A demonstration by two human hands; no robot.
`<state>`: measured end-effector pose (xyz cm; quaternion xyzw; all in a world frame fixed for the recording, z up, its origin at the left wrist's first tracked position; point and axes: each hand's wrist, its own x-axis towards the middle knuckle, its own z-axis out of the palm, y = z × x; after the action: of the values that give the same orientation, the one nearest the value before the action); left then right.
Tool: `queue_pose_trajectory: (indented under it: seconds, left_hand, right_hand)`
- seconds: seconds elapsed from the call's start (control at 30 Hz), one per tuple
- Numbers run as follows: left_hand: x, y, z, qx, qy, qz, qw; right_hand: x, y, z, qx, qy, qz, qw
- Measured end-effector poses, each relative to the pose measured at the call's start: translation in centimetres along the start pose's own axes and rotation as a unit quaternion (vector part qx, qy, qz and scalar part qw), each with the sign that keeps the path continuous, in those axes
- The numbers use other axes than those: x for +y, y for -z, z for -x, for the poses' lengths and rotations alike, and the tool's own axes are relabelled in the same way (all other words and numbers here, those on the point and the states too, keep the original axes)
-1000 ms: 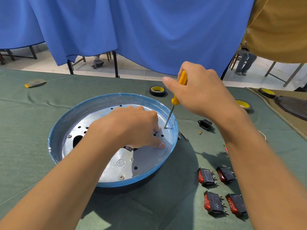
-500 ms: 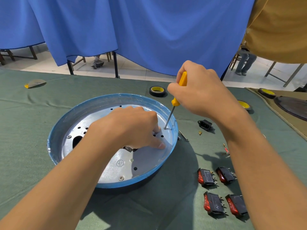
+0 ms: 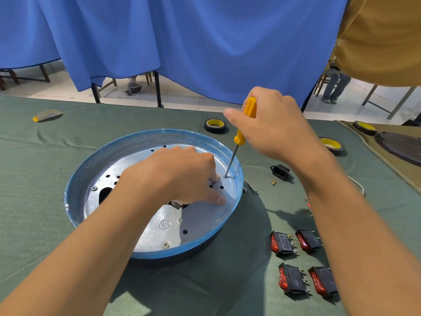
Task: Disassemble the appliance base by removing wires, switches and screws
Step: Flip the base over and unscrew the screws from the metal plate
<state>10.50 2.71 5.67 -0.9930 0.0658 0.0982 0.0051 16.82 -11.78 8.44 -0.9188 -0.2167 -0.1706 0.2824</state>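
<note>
My right hand has its grip clamped round the yellow screwdriver, just right of frame centre. The shaft tilts, with its tip on a screw at the right inner edge of the blue-rimmed appliance base. My left hand sits mid-frame, grip apart, fingertips pressing the base's metal plate. Four red-and-black switches lie lower right on the green bench.

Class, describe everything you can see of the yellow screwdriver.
The screwdriver has a yellow, plastic-looking handle and a thin grey metal shaft. It stands tilted, handle leaning right, tip down on the metal floor of the blue-rimmed appliance base near its right wall, seemingly on a screw. The right hand grips the handle.
</note>
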Motion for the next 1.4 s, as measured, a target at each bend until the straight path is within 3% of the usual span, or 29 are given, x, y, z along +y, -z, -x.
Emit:
queue_pose_trajectory:
  seconds: [0.17, 0.37, 0.57, 0.73, 0.93, 1.07, 1.13, 1.4]
  left_hand:
    - [0.0, 0.0, 0.0, 0.002, -0.002, 0.005, 1.000]
    - [0.0, 0.0, 0.0, -0.002, 0.008, 0.001, 1.000]
    - [0.0, 0.1, 0.1, 0.000, 0.009, 0.007, 1.000]
    - [0.0, 0.1, 0.1, -0.003, 0.010, 0.002, 1.000]
    - [0.1, 0.1, 0.1, -0.001, 0.010, 0.009, 1.000]
    - [0.1, 0.1, 0.2, 0.000, 0.013, 0.010, 1.000]
    - [0.1, 0.1, 0.2, -0.001, 0.012, 0.007, 1.000]
    - [0.1, 0.1, 0.2, 0.007, 0.013, 0.005, 1.000]
  right_hand:
    - [0.2, 0.2, 0.0, -0.027, -0.012, -0.017, 0.999]
    - [0.0, -0.1, 0.0, 0.020, 0.019, -0.012, 1.000]
    - [0.2, 0.4, 0.2, -0.039, 0.005, -0.014, 0.999]
    - [0.0, -0.4, 0.2, 0.020, 0.030, 0.000, 0.999]
    - [0.0, 0.1, 0.2, -0.041, 0.020, -0.026, 0.999]
    - [-0.8, -1.2, 0.8, 0.074, 0.066, 0.035, 0.994]
    - [-1.0, -1.4, 0.8, 0.087, 0.086, 0.028, 0.992]
    - [-0.4, 0.2, 0.6, -0.002, 0.051, 0.050, 0.997]
